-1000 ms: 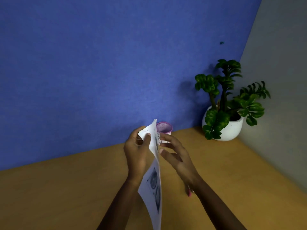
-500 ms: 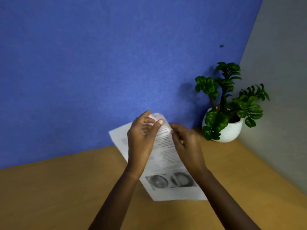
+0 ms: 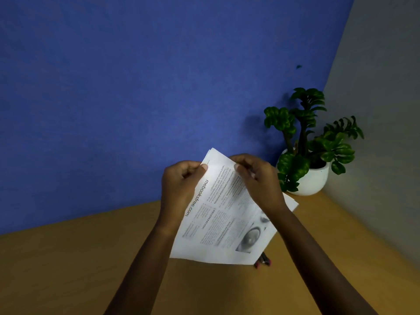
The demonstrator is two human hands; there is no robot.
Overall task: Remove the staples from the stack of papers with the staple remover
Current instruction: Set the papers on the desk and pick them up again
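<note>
The stack of papers (image 3: 218, 214) is up off the desk (image 3: 68, 269), held in both your hands above the middle of the surface toward its far edge, printed side facing you and turned so the line "mebooksfree.com" runs down its left margin. Your left hand (image 3: 179, 185) grips the top left part of the stack: the thumb (image 3: 203, 167) lies on the printed face right at the edge and the other fingers are curled in behind the sheets. Your right hand (image 3: 259, 180) grips the top of the stack a little further right, its fingers bent and closed on the paper, with the fingertips (image 3: 238, 167) pressing on the front page. The top corner of the stack sticks up between your two hands.

Just under the stack's lower right corner a small pink and dark object (image 3: 263, 262) lies on the desk, mostly hidden, so you cannot tell what it is. A potted plant (image 3: 304, 155) stands in the far right corner of the desk, where the blue wall (image 3: 136, 87) meets the grey wall (image 3: 386, 110).
</note>
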